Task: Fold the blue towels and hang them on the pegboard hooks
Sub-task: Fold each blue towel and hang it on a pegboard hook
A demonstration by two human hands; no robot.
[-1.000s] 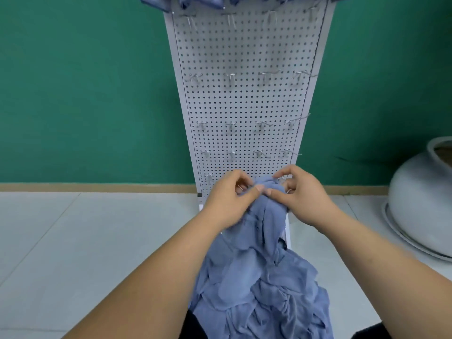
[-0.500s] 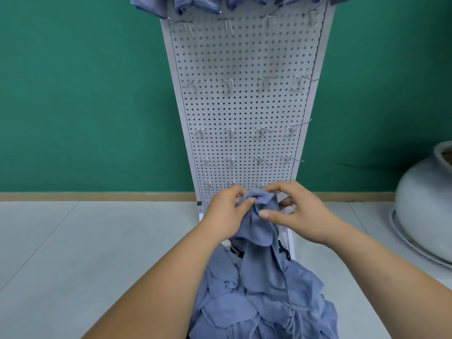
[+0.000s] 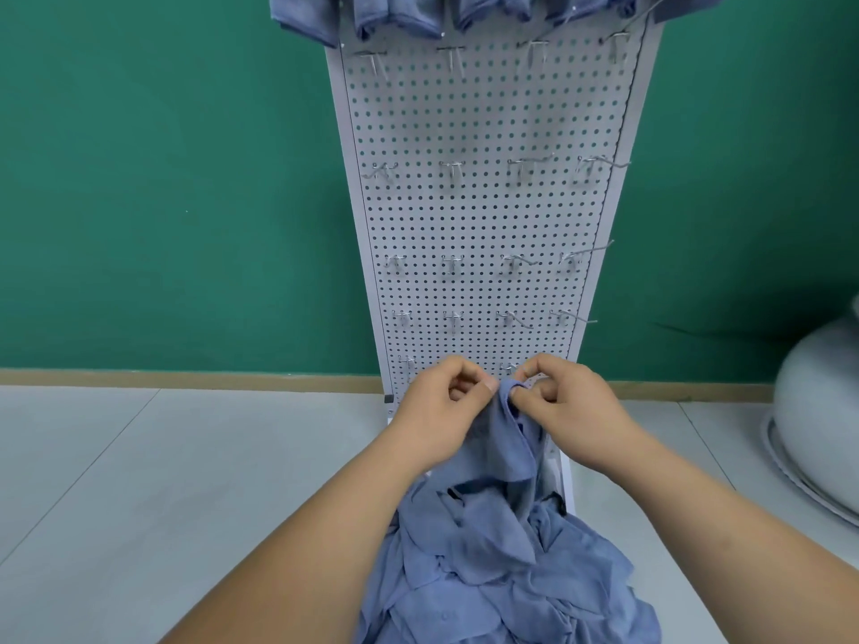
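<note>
A blue towel (image 3: 504, 439) hangs lifted from a heap of blue towels (image 3: 502, 564) lying at the foot of the white pegboard (image 3: 483, 216). My left hand (image 3: 441, 406) pinches the towel's top edge from the left. Just beside it, my right hand (image 3: 564, 402) pinches the same edge from the right. Both hands are low in front of the board's bottom rows. Several folded blue towels (image 3: 404, 13) hang along the board's top row. Bare metal hooks (image 3: 451, 172) stick out in the rows below.
A green wall (image 3: 162, 178) stands behind the pegboard, with a wooden skirting strip above the pale tiled floor (image 3: 162, 481). A large pale grey pot (image 3: 818, 411) sits on the floor at the right edge.
My view has tilted up, showing more of the hung towels on top. Both hands have shifted their pinch along the towel's top edge, and the towel has risen a little from the heap.
</note>
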